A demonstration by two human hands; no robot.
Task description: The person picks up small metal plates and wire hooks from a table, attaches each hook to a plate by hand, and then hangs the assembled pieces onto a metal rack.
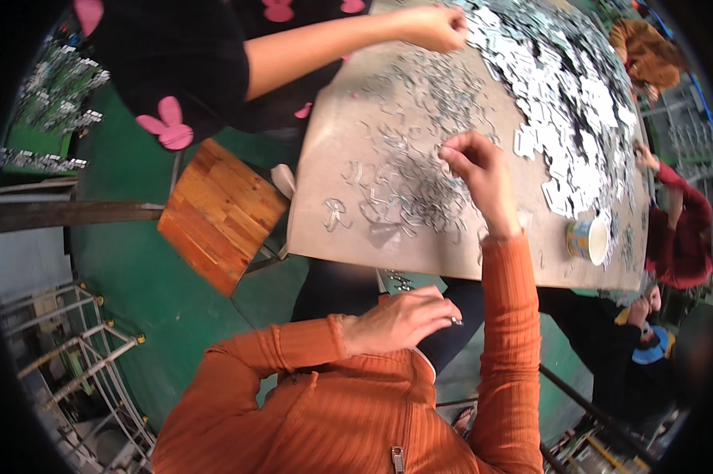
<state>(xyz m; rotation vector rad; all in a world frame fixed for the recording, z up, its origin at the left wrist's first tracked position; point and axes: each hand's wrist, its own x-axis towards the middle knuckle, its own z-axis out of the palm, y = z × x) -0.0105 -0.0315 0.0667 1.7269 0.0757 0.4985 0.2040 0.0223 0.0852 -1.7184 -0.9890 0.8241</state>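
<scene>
My left hand (400,320) is held in front of my body, fingers pressed together, with a small shiny metal piece (456,321) showing at the fingertips. Out over the table, my right hand (483,170) makes a pinch with thumb and forefinger; whatever is between them is too small to make out. Below and beside it lies a loose heap of thin bent wire pieces (416,189). Farther off to the right spreads a large pile of flat silvery metal pieces (570,103). Several small dark metal pieces (400,281) show on a surface between my lap and the table edge.
A paper cup (587,239) stands near the table's (325,142) right front edge. Another person's arm (325,51) reaches over from the upper left. A wooden stool (222,213) stands left of the table. More people sit along the right, and a metal rack (88,355) is at lower left.
</scene>
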